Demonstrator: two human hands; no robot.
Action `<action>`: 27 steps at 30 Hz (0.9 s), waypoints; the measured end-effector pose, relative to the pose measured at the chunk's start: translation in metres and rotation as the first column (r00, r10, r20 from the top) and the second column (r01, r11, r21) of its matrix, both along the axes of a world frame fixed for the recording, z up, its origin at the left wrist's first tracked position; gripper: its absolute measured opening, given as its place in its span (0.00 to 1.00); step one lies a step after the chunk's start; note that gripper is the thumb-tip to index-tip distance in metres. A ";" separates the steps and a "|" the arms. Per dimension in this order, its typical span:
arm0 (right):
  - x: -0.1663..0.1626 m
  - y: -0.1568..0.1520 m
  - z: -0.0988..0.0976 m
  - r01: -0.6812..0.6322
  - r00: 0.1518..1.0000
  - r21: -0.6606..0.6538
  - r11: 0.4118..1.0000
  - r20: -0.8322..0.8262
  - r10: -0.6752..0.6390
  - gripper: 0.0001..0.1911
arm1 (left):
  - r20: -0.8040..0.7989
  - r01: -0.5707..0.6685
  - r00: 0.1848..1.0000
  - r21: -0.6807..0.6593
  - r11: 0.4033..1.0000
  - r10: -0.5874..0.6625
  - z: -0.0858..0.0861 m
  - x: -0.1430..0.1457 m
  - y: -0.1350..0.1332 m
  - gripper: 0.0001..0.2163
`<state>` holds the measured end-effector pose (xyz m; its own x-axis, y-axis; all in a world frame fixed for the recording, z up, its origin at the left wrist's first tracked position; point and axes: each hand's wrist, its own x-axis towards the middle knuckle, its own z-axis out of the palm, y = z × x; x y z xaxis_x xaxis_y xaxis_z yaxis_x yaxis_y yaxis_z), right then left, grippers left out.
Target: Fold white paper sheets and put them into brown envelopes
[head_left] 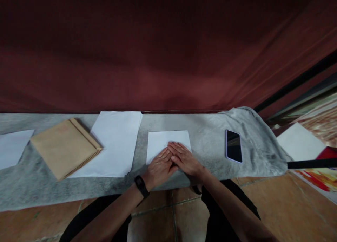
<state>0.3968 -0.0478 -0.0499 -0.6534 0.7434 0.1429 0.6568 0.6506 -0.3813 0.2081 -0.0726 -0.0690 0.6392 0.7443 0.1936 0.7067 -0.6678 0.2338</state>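
Note:
A small white sheet of paper, which looks folded, lies on the grey cloth straight in front of me. My left hand rests flat on its lower middle, fingers stretched out, with a black band on the wrist. Pressed down beside it, my right hand lies flat as well, its fingers partly over the left fingertips. Neither hand grips anything. The part of the paper under my palms is hidden.
Left of the paper lie a stack of larger white sheets, brown envelopes overlapping it, and another white sheet. A phone lies to the right on the grey cloth. A dark red curtain-like surface rises behind.

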 end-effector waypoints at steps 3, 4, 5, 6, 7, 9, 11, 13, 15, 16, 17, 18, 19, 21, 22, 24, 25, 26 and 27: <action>0.007 0.012 0.000 0.002 0.999 -0.007 1.000 0.035 -0.002 0.28 | -0.021 0.065 0.998 -0.017 0.998 -0.066 0.005 -0.006 0.000 0.29; 0.009 0.017 -0.001 0.013 0.999 -0.003 1.000 0.052 -0.013 0.28 | -0.028 0.090 0.995 -0.023 0.996 -0.090 0.007 -0.007 0.000 0.29; 0.010 0.021 -0.002 0.026 0.997 0.003 1.000 0.069 -0.026 0.29 | -0.034 0.111 0.993 -0.029 0.993 -0.112 0.010 -0.007 0.000 0.28; 0.012 0.026 -0.004 0.039 0.996 0.007 0.999 0.085 -0.039 0.29 | -0.039 0.129 0.991 -0.035 0.991 -0.130 0.012 -0.007 -0.001 0.28; 0.012 0.030 -0.005 0.051 0.994 0.011 0.999 0.099 -0.051 0.29 | -0.042 0.145 0.988 -0.039 0.989 -0.147 0.014 -0.006 -0.001 0.28; 0.014 0.037 -0.007 0.072 0.990 0.016 0.997 0.124 -0.073 0.30 | -0.041 0.177 0.983 -0.040 0.983 -0.178 0.016 -0.005 -0.003 0.28; 0.015 0.043 -0.009 0.102 0.984 0.019 0.995 0.145 -0.103 0.30 | -0.036 0.200 0.979 -0.034 0.979 -0.201 0.015 -0.004 -0.005 0.29; 0.018 0.048 -0.012 0.143 0.975 0.026 0.989 0.165 -0.145 0.31 | -0.027 0.206 0.978 -0.026 0.978 -0.207 0.013 -0.004 -0.009 0.31; 0.021 0.054 -0.013 0.178 0.967 0.038 0.983 0.180 -0.182 0.31 | -0.016 0.200 0.980 -0.028 0.979 -0.201 0.011 -0.004 -0.014 0.31; 0.022 0.056 -0.014 0.191 0.963 0.042 0.981 0.185 -0.196 0.31 | -0.011 0.194 0.981 -0.033 0.980 -0.194 0.010 -0.004 -0.017 0.31; 0.023 0.058 -0.014 0.202 0.960 0.045 0.978 0.188 -0.207 0.32 | -0.006 0.186 0.983 -0.039 0.982 -0.186 0.011 -0.004 -0.019 0.31; 0.024 0.059 -0.014 0.214 0.957 0.047 0.976 0.190 -0.219 0.32 | -0.002 0.179 0.984 -0.049 0.983 -0.180 0.012 -0.003 -0.021 0.31; 0.024 0.059 -0.013 0.229 0.954 0.049 0.972 0.188 -0.234 0.32 | 0.004 0.180 0.984 -0.059 0.982 -0.180 0.014 -0.003 -0.023 0.30; 0.023 0.057 -0.011 0.254 0.950 0.061 0.965 0.171 -0.261 0.32 | 0.026 0.173 0.985 -0.079 0.982 -0.171 0.020 -0.004 -0.021 0.28; 0.021 0.054 -0.009 0.254 0.953 0.067 0.965 0.155 -0.262 0.32 | 0.043 0.147 0.989 -0.085 0.985 -0.144 0.023 -0.006 -0.018 0.26; 0.015 0.045 -0.005 0.221 0.967 0.074 0.973 0.114 -0.228 0.31 | 0.087 0.017 0.996 -0.078 0.997 -0.010 0.029 -0.011 -0.009 0.25; 0.011 0.039 -0.003 0.185 0.977 0.073 0.980 0.096 -0.191 0.30 | 0.109 -0.080 0.990 -0.065 0.995 0.086 0.030 -0.014 -0.004 0.25; 0.006 0.032 -0.002 0.137 0.986 0.071 0.988 0.084 -0.143 0.30 | 0.126 -0.175 0.976 -0.050 0.983 0.180 0.030 -0.017 0.002 0.26; 0.002 0.025 -0.001 0.085 0.993 0.071 0.994 0.078 -0.091 0.29 | 0.132 -0.244 0.960 -0.035 0.969 0.246 0.028 -0.020 0.007 0.27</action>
<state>0.3988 -0.0230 -0.0508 -0.5975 0.7888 0.1441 0.7394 0.6115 -0.2816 0.1882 -0.0657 -0.0407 0.4058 0.8791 0.2500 0.8096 -0.4726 0.3481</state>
